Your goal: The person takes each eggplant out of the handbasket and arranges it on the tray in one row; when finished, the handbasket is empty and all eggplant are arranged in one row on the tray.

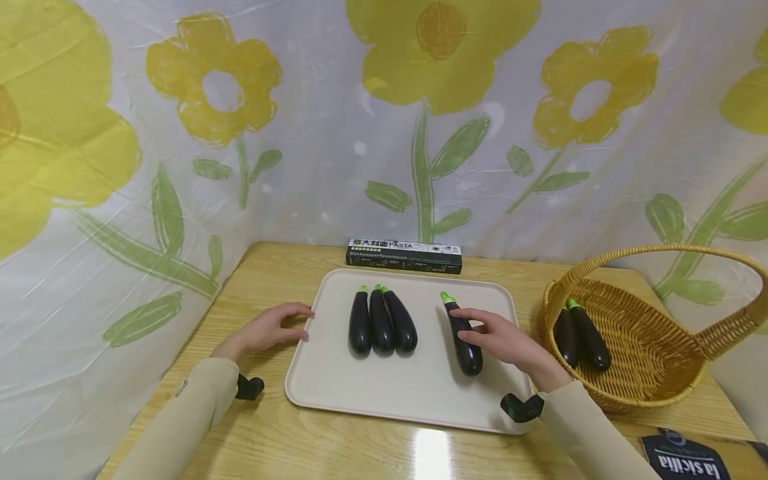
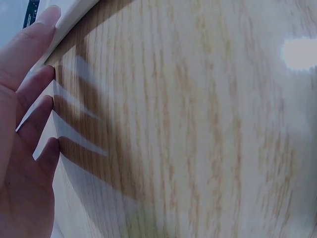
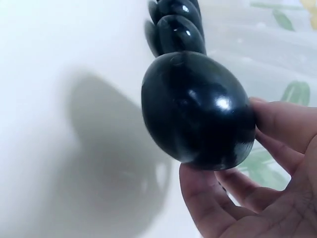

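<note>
My right hand (image 1: 493,335) grips a dark purple eggplant (image 1: 466,355) with a green stem, over the right part of the pale tray (image 1: 408,399). Seen from the right wrist, the thumb and fingers pinch the sides of this glossy eggplant (image 3: 193,111), and its shadow falls on the tray. Three more eggplants (image 1: 382,327) lie side by side left of the tray's middle, stems pointing away from me. At the left rim is my left hand (image 1: 270,329), its fingers loosely bent and holding nothing; the left wrist view shows this hand (image 2: 27,163) beside the tray's edge.
A wicker basket (image 1: 654,347) with a tall handle stands right of the tray, two eggplants (image 1: 585,337) inside. Behind the tray lies a black pasta box (image 1: 403,257). A brown package (image 1: 690,453) with a dark label sits at the front right. A flowered cloth (image 1: 324,133) hangs behind the table.
</note>
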`<state>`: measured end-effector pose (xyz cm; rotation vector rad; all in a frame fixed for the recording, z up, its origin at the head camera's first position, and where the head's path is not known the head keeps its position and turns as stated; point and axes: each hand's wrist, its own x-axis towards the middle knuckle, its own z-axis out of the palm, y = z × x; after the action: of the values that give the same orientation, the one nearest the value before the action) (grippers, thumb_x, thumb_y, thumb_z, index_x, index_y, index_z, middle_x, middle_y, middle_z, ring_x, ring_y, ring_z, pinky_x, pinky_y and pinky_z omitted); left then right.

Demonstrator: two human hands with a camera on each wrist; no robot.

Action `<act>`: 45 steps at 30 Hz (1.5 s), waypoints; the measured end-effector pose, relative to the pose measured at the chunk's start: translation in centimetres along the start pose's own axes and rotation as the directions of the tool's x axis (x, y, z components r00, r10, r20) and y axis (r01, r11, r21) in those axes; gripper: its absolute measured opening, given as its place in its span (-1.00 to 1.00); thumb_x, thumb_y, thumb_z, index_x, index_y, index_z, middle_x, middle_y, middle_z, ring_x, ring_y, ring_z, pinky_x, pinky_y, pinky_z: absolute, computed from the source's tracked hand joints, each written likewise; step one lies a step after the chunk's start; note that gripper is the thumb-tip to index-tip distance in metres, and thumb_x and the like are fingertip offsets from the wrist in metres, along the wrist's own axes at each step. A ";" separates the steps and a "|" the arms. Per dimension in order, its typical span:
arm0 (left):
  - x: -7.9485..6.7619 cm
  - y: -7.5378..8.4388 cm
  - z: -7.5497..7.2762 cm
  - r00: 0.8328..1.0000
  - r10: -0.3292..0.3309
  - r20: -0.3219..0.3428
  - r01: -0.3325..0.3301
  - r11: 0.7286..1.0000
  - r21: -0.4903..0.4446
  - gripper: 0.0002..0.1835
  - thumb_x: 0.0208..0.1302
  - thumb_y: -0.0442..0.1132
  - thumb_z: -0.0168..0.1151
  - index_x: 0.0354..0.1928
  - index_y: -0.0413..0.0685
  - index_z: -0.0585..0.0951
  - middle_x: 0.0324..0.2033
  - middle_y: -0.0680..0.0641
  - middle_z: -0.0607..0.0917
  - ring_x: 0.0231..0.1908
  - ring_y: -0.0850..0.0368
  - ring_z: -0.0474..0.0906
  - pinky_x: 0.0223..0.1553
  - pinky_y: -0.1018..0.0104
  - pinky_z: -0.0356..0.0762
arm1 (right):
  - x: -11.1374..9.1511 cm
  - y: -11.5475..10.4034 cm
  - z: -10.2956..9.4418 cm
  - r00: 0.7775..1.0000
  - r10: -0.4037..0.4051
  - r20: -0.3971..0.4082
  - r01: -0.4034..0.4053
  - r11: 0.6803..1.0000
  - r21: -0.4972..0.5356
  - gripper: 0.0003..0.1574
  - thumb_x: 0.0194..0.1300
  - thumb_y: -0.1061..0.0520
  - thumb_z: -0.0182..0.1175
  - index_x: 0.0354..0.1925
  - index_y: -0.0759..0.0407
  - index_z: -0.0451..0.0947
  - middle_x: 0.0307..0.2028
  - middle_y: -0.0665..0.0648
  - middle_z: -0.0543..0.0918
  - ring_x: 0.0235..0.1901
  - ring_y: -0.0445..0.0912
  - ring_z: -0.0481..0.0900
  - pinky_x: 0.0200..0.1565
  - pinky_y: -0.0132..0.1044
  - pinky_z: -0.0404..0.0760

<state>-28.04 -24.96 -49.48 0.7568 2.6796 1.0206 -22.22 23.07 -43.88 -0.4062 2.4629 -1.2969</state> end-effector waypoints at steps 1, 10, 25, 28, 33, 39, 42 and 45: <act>0.0 0.0 0.0 1.000 0.001 -0.001 -0.001 1.000 0.001 -0.52 0.23 -0.05 0.38 0.16 -0.04 0.57 0.21 -0.17 0.53 0.29 -0.21 0.34 0.33 -0.16 0.20 | 0.4 0.0 0.1 1.000 -0.009 -0.001 0.009 1.000 -0.008 -0.44 0.42 0.05 0.18 0.34 0.08 0.41 0.34 0.31 0.34 0.06 0.09 0.56 0.04 -0.06 0.55; 0.0 0.1 0.0 1.000 -0.008 -0.002 0.008 1.000 0.006 -0.53 0.23 -0.06 0.39 0.15 -0.03 0.58 0.21 -0.17 0.53 0.29 -0.21 0.33 0.33 -0.16 0.20 | 3.8 -0.3 1.4 0.998 -0.057 0.009 0.058 0.996 -0.070 -0.47 0.42 0.10 0.17 0.31 0.13 0.45 0.32 0.30 0.38 0.05 0.13 0.59 0.11 0.02 0.52; 0.0 0.0 0.0 1.000 -0.011 0.006 0.011 1.000 0.004 -0.52 0.23 -0.06 0.38 0.16 -0.04 0.57 0.22 -0.18 0.52 0.30 -0.23 0.32 0.33 -0.18 0.20 | 6.7 -0.5 3.1 0.990 -0.141 0.009 0.141 0.982 -0.126 -0.52 0.40 0.15 0.17 0.25 0.22 0.48 0.17 0.31 0.51 -0.07 0.10 0.60 0.07 -0.02 0.51; 0.0 0.0 0.0 1.000 -0.014 0.009 0.014 1.000 0.004 -0.52 0.23 -0.06 0.38 0.16 -0.04 0.57 0.22 -0.18 0.52 0.30 -0.23 0.32 0.33 -0.18 0.19 | 7.1 -0.6 3.3 0.990 -0.143 0.007 0.143 0.979 -0.148 -0.52 0.40 0.15 0.17 0.25 0.21 0.49 0.19 0.30 0.51 -0.11 0.04 0.59 0.05 -0.06 0.50; 0.0 0.0 -0.1 1.000 -0.014 0.007 0.014 1.000 0.008 -0.51 0.23 -0.05 0.38 0.16 -0.04 0.57 0.22 -0.18 0.52 0.30 -0.23 0.32 0.33 -0.17 0.20 | 7.5 -0.8 3.5 0.987 -0.162 0.014 0.162 0.970 -0.180 -0.53 0.39 0.17 0.16 0.23 0.23 0.50 0.20 0.30 0.50 -0.16 -0.01 0.57 0.03 -0.10 0.49; 0.1 -0.2 0.0 1.000 -0.016 0.008 0.016 1.000 0.014 -0.51 0.23 -0.04 0.38 0.16 -0.03 0.58 0.22 -0.18 0.52 0.30 -0.22 0.32 0.33 -0.17 0.20 | 7.5 -1.1 3.7 0.984 -0.178 0.013 0.177 0.969 -0.174 -0.56 0.39 0.20 0.15 0.21 0.24 0.52 0.20 0.30 0.51 -0.07 0.05 0.60 0.07 -0.06 0.51; 0.1 -0.2 0.0 1.000 -0.012 0.010 0.012 1.000 0.012 -0.52 0.22 -0.05 0.39 0.16 -0.03 0.58 0.22 -0.18 0.52 0.30 -0.22 0.32 0.33 -0.17 0.20 | 7.5 -1.1 3.8 0.984 -0.178 0.015 0.178 0.971 -0.158 -0.56 0.38 0.22 0.15 0.20 0.25 0.53 0.04 0.29 0.61 -0.22 -0.03 0.60 -0.05 -0.15 0.53; 0.1 -0.1 0.0 1.000 -0.011 0.009 0.011 1.000 0.006 -0.52 0.22 -0.06 0.39 0.15 -0.04 0.58 0.22 -0.19 0.52 0.30 -0.23 0.32 0.33 -0.17 0.20 | 7.3 -1.0 3.8 0.984 -0.176 0.026 0.178 0.973 -0.143 -0.55 0.36 0.22 0.17 0.19 0.27 0.53 -0.21 0.21 0.68 -0.38 -0.14 0.54 -0.21 -0.27 0.50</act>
<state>-28.17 -24.97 -49.50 0.7455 2.6774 1.0040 -27.19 16.81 -46.19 -0.6831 2.5681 -1.1786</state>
